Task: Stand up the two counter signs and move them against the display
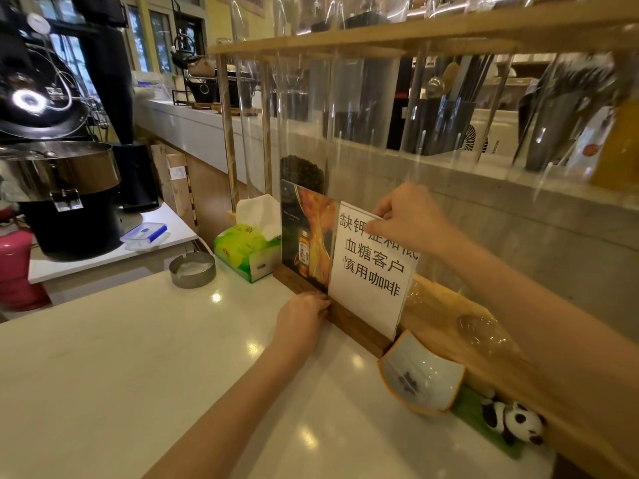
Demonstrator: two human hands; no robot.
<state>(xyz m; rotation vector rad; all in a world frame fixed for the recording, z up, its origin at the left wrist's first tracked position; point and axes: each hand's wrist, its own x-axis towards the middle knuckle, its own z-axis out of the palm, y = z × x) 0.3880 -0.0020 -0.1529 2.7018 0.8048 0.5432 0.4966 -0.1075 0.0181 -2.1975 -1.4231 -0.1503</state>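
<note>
A pale glossy counter (pixel 114 357) in a café is seen, a coffee roaster (pixel 58 160) at left. Two upright signs are stood side by side against the clear display (pixel 345 108), faces turned toward the camera: the poster sign (pixel 306 233), then the white text sign (pixel 371 271). Its wooden base (pixel 359 328) is pinched by the left hand (pixel 304 318); its top edge is gripped by the right hand (pixel 408 219)

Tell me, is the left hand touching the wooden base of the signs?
Touching. The head view shows the left hand with its fingertips pressed against the front edge of the wooden base, no gap visible between them.
</note>
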